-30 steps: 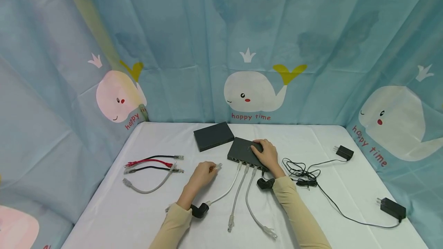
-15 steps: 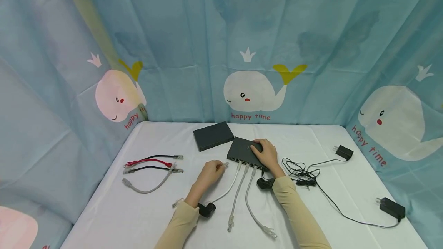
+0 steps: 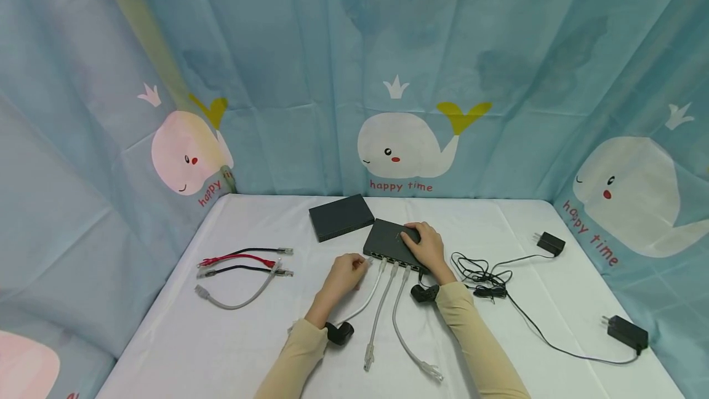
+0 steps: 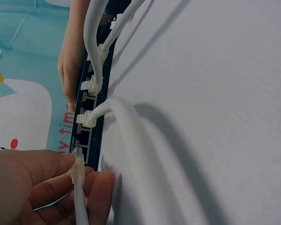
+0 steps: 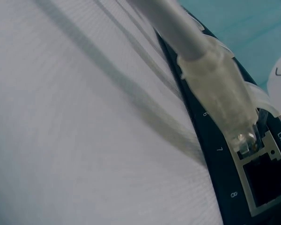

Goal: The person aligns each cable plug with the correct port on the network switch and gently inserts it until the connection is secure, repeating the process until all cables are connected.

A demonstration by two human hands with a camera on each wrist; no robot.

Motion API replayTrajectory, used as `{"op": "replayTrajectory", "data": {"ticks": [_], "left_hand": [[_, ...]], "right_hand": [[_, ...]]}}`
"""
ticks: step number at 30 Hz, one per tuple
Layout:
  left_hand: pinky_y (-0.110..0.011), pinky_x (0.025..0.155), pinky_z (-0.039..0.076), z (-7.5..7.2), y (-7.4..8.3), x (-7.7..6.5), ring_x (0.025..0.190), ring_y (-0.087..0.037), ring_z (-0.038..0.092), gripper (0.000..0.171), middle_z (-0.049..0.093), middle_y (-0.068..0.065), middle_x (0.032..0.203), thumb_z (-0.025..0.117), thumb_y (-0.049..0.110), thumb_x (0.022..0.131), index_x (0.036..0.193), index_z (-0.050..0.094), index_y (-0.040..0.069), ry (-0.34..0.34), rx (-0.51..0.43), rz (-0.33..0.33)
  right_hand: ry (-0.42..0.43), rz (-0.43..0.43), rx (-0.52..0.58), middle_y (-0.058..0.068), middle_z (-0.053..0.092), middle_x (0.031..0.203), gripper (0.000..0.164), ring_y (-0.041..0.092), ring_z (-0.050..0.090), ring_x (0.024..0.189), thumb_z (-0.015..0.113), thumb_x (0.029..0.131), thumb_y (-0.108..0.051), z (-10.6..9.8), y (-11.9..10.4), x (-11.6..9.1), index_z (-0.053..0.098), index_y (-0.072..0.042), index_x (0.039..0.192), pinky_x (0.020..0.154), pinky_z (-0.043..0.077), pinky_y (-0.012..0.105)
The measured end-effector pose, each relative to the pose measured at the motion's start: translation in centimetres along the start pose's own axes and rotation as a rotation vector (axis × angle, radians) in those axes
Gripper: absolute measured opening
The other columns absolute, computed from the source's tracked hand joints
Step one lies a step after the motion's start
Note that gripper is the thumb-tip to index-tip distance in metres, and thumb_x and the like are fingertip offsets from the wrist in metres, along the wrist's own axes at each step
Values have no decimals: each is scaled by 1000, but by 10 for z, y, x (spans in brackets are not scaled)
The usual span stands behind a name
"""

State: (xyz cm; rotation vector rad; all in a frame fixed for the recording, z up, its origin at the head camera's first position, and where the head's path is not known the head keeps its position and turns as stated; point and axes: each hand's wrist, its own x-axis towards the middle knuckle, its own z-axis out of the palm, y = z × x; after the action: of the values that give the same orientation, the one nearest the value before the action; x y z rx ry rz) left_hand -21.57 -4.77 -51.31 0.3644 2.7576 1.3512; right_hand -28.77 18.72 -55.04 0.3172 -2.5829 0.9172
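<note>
My left hand (image 3: 346, 273) pinches the clear plug (image 4: 77, 168) of a grey network cable between thumb and fingers. In the left wrist view, the plug's tip lies at the end port of the black network switch (image 3: 382, 237); whether it is inside cannot be told. My right hand (image 3: 428, 251) holds the switch at its right part, thumb on top and fingers at the far edge. Three other cables are plugged into its front ports, one cable plug (image 5: 220, 89) seen close up in the right wrist view beside an unfilled port marked 8.
A second black box (image 3: 341, 218) lies behind and left. Black and red short cables (image 3: 244, 259) and a grey cable (image 3: 238, 308) lie at the left. At the right are coiled black leads (image 3: 482, 276) and two power adapters, one adapter (image 3: 628, 333) near the table's edge.
My left hand has moved right and slightly away from me with the plug, up to the switch's left front corner. My right hand and the switch have stayed in place.
</note>
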Motion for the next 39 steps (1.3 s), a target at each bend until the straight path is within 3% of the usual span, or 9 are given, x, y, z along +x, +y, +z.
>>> {"op": "replayTrajectory", "data": {"ticks": [8, 15, 29, 39], "left_hand": [[-22, 43, 44, 6, 1, 5, 36, -7, 48, 22, 60, -1, 66, 58, 21, 92, 97, 69, 1, 51, 35, -6], [-23, 52, 41, 8, 3, 9, 54, -8, 47, 21, 60, 1, 67, 63, 24, 89, 90, 72, 6, 122, 116, -21], [-22, 54, 43, 11, 2, 12, 53, -7, 47, 18, 57, 3, 60, 66, 20, 87, 84, 71, 3, 163, 73, -6], [-22, 45, 48, 13, 0, 15, 43, -9, 56, 19, 64, -6, 60, 62, 18, 90, 84, 67, 1, 59, -77, -46]], "right_hand": [[-14, 14, -12, 9, 62, 102, 34, 27, 57, 90, 60, 89, -37, -1, -2, 1, 64, -15, 114, 78, 44, 47], [-34, 32, -6, 8, 61, 105, 35, 27, 57, 93, 59, 90, -39, -2, -2, 3, 63, -16, 116, 83, 43, 47], [-43, 23, -2, 8, 61, 105, 36, 27, 57, 94, 58, 90, -39, 0, -1, 2, 63, -16, 117, 85, 43, 47], [-24, 14, -7, 8, 62, 105, 36, 28, 57, 94, 59, 90, -40, -2, 0, 1, 64, -16, 116, 84, 44, 48]]}}
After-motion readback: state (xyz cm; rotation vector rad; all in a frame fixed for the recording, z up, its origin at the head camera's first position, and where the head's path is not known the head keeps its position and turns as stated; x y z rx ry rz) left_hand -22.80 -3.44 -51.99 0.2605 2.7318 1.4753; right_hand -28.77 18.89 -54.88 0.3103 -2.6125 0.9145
